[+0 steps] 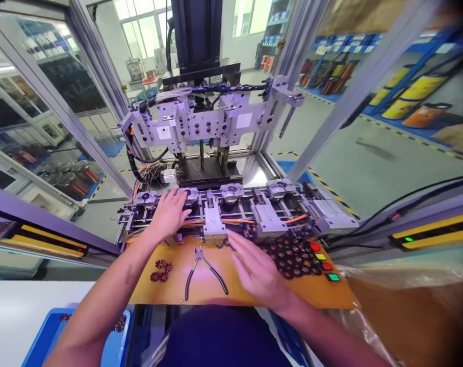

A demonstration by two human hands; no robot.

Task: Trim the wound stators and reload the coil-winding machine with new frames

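My left hand (170,213) reaches over the row of metal fixtures with its fingers stretched out. Its fingertips lie at the second fixture (192,193) from the left and partly cover it; whether they press on it I cannot tell. My right hand (256,270) hovers above the orange work surface (170,295), fingers extended and nothing visible in them. Just beyond its fingertips are small dark parts (227,243), partly hidden. Between my hands lie pliers (199,257) with their handles spread. A small group of dark round ring-shaped parts (161,271) sits left of the pliers.
Many similar black rings (294,257) cover the right side, beside coloured buttons (327,266). Above the fixtures hangs a machine head (204,122) with cables. Metal frame posts (331,102) and yellow-black sensor bars (426,235) flank me. A blue bin (50,326) stands lower left.
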